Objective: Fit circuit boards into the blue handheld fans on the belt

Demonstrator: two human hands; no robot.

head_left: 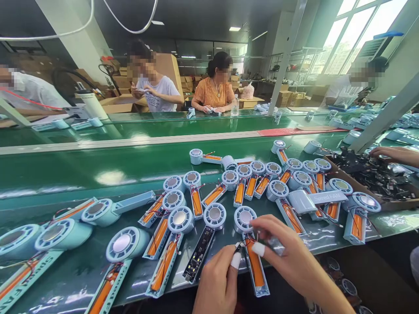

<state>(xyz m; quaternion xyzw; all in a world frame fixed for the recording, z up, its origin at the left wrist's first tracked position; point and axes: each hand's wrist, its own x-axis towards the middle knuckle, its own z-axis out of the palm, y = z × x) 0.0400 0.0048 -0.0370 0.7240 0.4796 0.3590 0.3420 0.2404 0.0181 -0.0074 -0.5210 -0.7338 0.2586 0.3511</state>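
My left hand (216, 277) is closed at the front edge of the table, pinching a small dark part with a white end (240, 246). Most of that part is hidden by the fingers. White covering wraps the thumb. Beside it, my right hand (283, 250) is closed at the thin wires (250, 239) of a light-blue handheld fan (245, 218), its thumb also wrapped in white. The fan lies face up, its handle uncovered with an orange battery (254, 266) inside. Left of my hands lies another fan (214, 215), with a black circuit board (199, 253) over its handle.
Several light-blue fans (180, 219) with uncovered handles crowd the green table (137, 283). A cardboard box (386, 205) of black parts stands at right, another person's hand (397, 155) above it. Several people sit across the green conveyor (147, 148). A slanted metal post (386, 113) rises at right.
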